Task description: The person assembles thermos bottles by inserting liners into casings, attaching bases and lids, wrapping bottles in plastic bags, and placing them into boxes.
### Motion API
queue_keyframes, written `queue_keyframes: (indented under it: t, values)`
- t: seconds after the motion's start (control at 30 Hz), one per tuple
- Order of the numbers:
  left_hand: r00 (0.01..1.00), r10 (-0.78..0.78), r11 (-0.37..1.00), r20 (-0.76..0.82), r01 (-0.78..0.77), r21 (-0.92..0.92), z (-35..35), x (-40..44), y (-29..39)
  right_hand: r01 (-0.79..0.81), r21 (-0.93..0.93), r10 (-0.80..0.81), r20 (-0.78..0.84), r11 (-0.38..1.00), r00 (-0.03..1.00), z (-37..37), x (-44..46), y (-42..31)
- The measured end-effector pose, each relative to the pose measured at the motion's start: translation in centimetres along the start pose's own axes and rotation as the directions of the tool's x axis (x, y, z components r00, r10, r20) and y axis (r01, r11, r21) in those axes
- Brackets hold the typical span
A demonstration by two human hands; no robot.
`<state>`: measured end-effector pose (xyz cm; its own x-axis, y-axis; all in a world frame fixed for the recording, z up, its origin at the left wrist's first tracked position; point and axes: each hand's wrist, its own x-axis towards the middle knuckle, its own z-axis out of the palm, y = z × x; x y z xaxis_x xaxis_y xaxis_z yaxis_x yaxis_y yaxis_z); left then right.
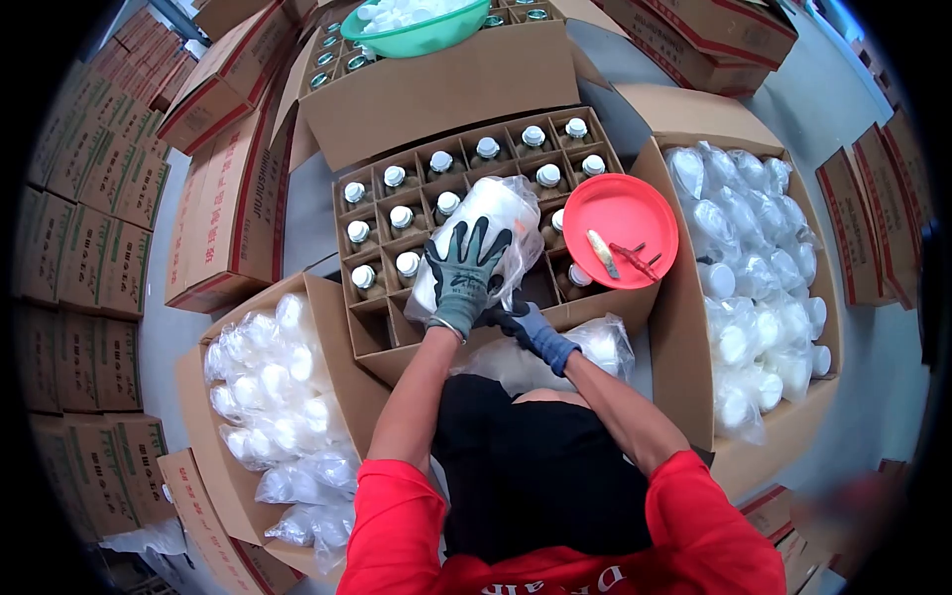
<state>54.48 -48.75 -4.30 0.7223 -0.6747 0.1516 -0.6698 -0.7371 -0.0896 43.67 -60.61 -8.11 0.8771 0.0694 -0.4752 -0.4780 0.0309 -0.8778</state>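
A clear plastic bag (518,220) with white contents lies across the tops of bottles in a divided cardboard box (451,335). My left hand (466,278), in a grey-green glove with dark fingertips, rests on the bag with its fingers spread. Down at the bag's near end is my right hand (531,329), in a blue and dark glove. Its fingers are closed on the gathered plastic and partly hidden. White-capped bottles (441,161) stand in the box's compartments around the bag. Close to my knees is another clear plastic bag (605,347) with white contents.
A red plate (635,213) on the box's right side carries a knife-like tool (601,253) and a red-handled tool (640,263). Open cartons of bagged white containers flank me at left (347,397) and right (684,337). A green bowl (426,40) sits beyond.
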Motion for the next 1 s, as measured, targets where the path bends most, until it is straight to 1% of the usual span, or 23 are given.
queue_keyframes:
  t: [0.07, 0.1, 0.13, 0.2, 0.23, 0.3, 0.37, 0.47, 0.5, 0.53, 0.57, 0.6, 0.63, 0.67, 0.7, 0.77, 0.8, 0.83, 0.87, 0.9, 0.93, 0.97, 1.0]
  values:
    - [0.999, 0.017, 1.000, -0.028, -0.016, 0.016, 1.1, -0.2, -0.3, 0.100, -0.172, -0.092, 0.052, 0.980, 0.994, -1.7, -1.4, 0.7]
    - [1.000, 0.004, 1.000, -0.009, -0.004, 0.011, 0.7, -0.1, -0.2, 0.283, 0.007, -0.282, 0.101, 0.959, 0.954, -1.2, -1.4, 5.2]
    - [0.999, -0.008, 0.998, -0.044, 0.010, 0.057, 1.4, 0.0, -0.1, 0.099, -0.235, -0.047, 0.219, 0.967, 0.975, -1.5, -5.1, 2.3]
    - [0.996, -0.032, 0.996, -0.080, 0.039, 0.085, 1.9, 0.4, 0.2, -0.194, -0.003, 0.189, 0.227, 0.981, 0.955, -2.6, -7.7, 1.8]
    - [0.996, -0.052, 0.992, -0.077, 0.060, 0.113, 1.7, 0.6, 0.7, -0.069, 0.043, 0.064, 0.107, 0.997, 0.992, -3.1, -8.0, 1.6]
    - [0.998, -0.064, 0.997, -0.026, 0.065, 0.049, 0.8, 1.1, 1.0, -0.009, 0.250, 0.007, 0.009, 0.968, 1.000, -4.6, -8.4, 0.6]
    - [0.999, -0.039, 0.995, -0.037, 0.035, -0.095, -1.3, 1.0, 0.7, 0.359, 0.122, -0.365, 0.037, 0.925, 0.930, -6.6, -9.1, -1.3]
    - [0.992, -0.035, 0.885, -0.123, -0.027, -0.464, -4.7, 1.3, -1.4, 0.578, 0.110, -0.574, -0.070, 0.809, 0.816, -7.7, -10.3, -6.3]
    - [0.962, -0.011, 0.871, -0.275, -0.126, -0.475, -5.7, 0.6, -1.8, 0.646, 0.039, -0.643, -0.070, 0.762, 0.763, -7.7, -10.6, -8.4]
    - [0.906, 0.186, 0.826, -0.380, -0.353, -0.438, -7.9, 0.1, -2.2, 0.702, -0.029, -0.702, -0.063, 0.712, 0.709, -7.6, -10.8, -10.4]
    - [0.993, 0.082, 0.579, -0.085, -0.117, -0.807, -9.8, -1.2, -1.9, 0.730, -0.046, -0.732, -0.050, 0.682, 0.680, -7.3, -10.6, -11.9]
    - [0.964, 0.102, 0.228, 0.245, 0.217, -0.949, -13.1, -2.8, -0.8, 0.720, 0.095, -0.720, -0.038, 0.687, 0.693, -6.8, -9.6, -12.3]
    - [0.975, 0.180, 0.065, 0.128, 0.118, -0.991, -13.1, -4.0, 0.0, 0.694, 0.233, -0.709, -0.026, 0.681, 0.705, -6.3, -8.7, -12.8]
    - [0.928, 0.171, -0.069, 0.330, 0.345, -0.936, -15.9, -5.4, 1.4, 0.483, 0.604, -0.639, 0.057, 0.634, 0.767, -5.6, -7.7, -12.9]
    - [0.934, 0.188, 0.107, 0.304, 0.288, -0.952, -13.4, -5.7, 0.4, 0.162, 0.752, -0.436, 0.181, 0.639, 0.882, -4.9, -8.2, -14.1]
    - [0.960, 0.218, 0.502, 0.177, 0.045, -0.864, -10.6, -7.1, -1.8, 0.219, 0.498, -0.325, 0.137, 0.839, 0.936, -5.2, -10.3, -13.6]
    - [0.931, 0.207, 0.696, 0.302, 0.077, -0.714, -11.0, -7.8, -2.7, 0.201, 0.431, -0.248, 0.054, 0.880, 0.967, -5.9, -11.5, -13.1]
    - [0.935, 0.353, 0.737, 0.022, -0.263, -0.623, -7.7, -9.2, -4.9, 0.337, 0.281, -0.348, -0.013, 0.898, 0.937, -7.2, -13.0, -12.4]
    - [0.929, 0.341, 0.742, 0.141, -0.174, -0.647, -6.3, -10.8, -6.4, 0.405, 0.136, -0.388, -0.132, 0.904, 0.912, -9.8, -13.0, -9.4]
    - [0.792, 0.271, 0.907, 0.548, -0.019, -0.421, -3.5, -12.4, -8.6, 0.383, -0.111, -0.399, -0.295, 0.917, 0.868, -12.2, -13.9, -6.7]
    - [0.729, 0.202, 0.919, 0.655, 0.091, -0.384, -4.1, -15.0, -9.2, 0.412, -0.249, -0.481, -0.488, 0.877, 0.729, -14.2, -13.9, -1.5]
    - [0.649, 0.131, 0.924, 0.749, 0.194, -0.330, -5.0, -16.3, -9.4, 0.013, -0.504, -0.375, -0.625, 0.864, 0.685, -16.3, -14.3, 3.2]
    - [0.601, 0.140, 0.907, 0.787, 0.240, -0.344, -5.0, -15.8, -9.4, -0.074, -0.609, -0.387, -0.588, 0.790, 0.710, -17.9, -14.6, 7.8]
